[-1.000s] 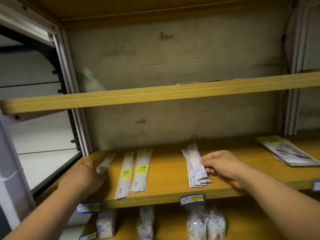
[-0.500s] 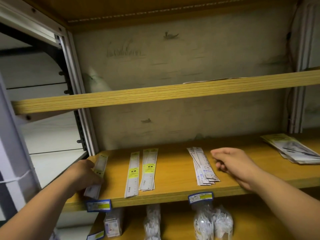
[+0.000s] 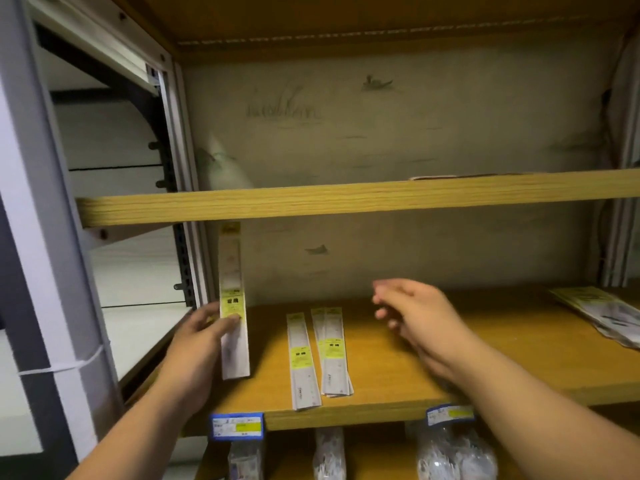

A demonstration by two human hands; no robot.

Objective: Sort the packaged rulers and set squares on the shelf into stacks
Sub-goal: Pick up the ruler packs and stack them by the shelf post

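Note:
My left hand (image 3: 197,344) grips a long packaged ruler (image 3: 232,271) with a yellow label and holds it upright at the left end of the wooden shelf (image 3: 381,407). To its right a single packaged ruler (image 3: 300,362) lies flat, and beside that a small stack of the same rulers (image 3: 333,355). My right hand (image 3: 412,313) hovers over the middle of the shelf with loose, blurred fingers and nothing in it. Packaged set squares (image 3: 602,313) lie in a pile at the far right.
An upper shelf board (image 3: 346,199) crosses just above the raised ruler's top. A grey metal upright (image 3: 187,202) borders the shelf on the left. Blue price labels (image 3: 237,424) hang on the front edge, above clear bags (image 3: 450,455) on the lower shelf.
My left hand has lifted the leftmost ruler from flat on the shelf to upright. My right hand has left the small stack in the middle and risen; that stack is now out of sight.

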